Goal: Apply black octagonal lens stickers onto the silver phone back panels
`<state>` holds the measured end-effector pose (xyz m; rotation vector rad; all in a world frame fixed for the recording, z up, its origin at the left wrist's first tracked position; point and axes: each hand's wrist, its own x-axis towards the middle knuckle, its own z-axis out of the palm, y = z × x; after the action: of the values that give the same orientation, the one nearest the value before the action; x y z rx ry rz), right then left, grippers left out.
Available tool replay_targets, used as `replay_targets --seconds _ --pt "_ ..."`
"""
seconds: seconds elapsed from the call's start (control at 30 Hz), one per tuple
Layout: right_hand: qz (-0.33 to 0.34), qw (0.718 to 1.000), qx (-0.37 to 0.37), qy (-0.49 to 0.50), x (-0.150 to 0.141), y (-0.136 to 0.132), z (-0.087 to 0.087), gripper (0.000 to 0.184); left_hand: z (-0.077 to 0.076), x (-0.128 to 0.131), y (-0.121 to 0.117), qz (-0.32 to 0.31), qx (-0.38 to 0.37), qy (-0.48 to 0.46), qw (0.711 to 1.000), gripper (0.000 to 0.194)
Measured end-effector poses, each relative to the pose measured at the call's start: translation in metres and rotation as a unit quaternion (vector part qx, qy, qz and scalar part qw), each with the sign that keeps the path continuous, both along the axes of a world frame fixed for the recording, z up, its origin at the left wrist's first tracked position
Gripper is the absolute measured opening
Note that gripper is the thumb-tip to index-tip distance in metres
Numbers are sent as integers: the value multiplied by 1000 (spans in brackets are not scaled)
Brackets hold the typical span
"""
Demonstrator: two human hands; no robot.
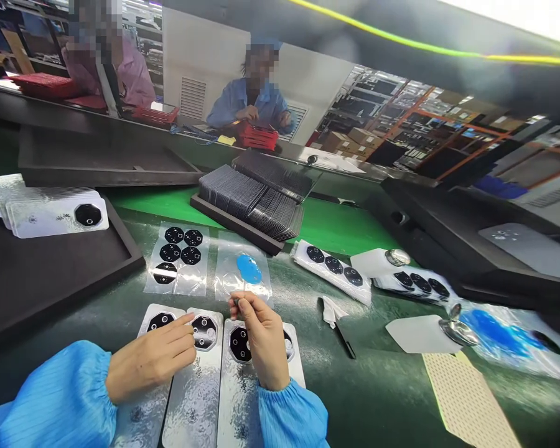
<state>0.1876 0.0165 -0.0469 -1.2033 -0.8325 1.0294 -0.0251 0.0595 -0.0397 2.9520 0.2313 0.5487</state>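
Three silver phone back covers lie side by side in front of me, each with a black octagonal camera ring. My left hand (152,361) rests across the left cover (140,417), its fingertips pressed on the middle cover (196,386) beside that cover's ring (204,331). My right hand (264,339) hovers over the right cover (236,398), fingers pinched on something small that I cannot make out. Just beyond it lies a clear film sheet with a blue patch (249,269). A second clear sheet (177,258) carries several black octagonal rings.
A dark tray (51,274) at left holds more covers (56,214). A tray of stacked dark sheets (256,196) stands behind. Strips of rings (333,266), a black pen (343,339), white pads with metal knobs (429,333) and blue film (499,333) lie right. Two people work across the belt.
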Motion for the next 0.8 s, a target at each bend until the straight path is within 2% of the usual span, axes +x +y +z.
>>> replay_targets --seconds 0.1,0.2,0.3,0.4,0.53,0.63,0.73,0.8 --pt "10 999 -3 50 0 2 -3 33 6 -6 5 -12 -42 -25 999 29" --pt "-2 999 -14 50 1 2 -3 30 15 -26 12 -3 -77 -81 994 20" --pt "-22 999 -19 42 1 2 -1 27 20 -49 15 24 -66 -101 992 20" --pt "-22 999 -16 33 1 1 0 32 19 -62 12 31 -33 -101 994 19" --pt "-51 998 -14 -36 1 -2 2 38 14 -63 6 21 -15 -94 995 20" --pt "-67 994 1 -88 2 -3 3 31 12 -61 2 19 -10 -94 995 20" --pt "-71 994 5 -79 1 -2 3 24 11 -61 -1 16 -2 -92 996 19" --pt "-77 996 -1 -43 0 0 3 26 11 -61 -1 13 6 -91 996 18"
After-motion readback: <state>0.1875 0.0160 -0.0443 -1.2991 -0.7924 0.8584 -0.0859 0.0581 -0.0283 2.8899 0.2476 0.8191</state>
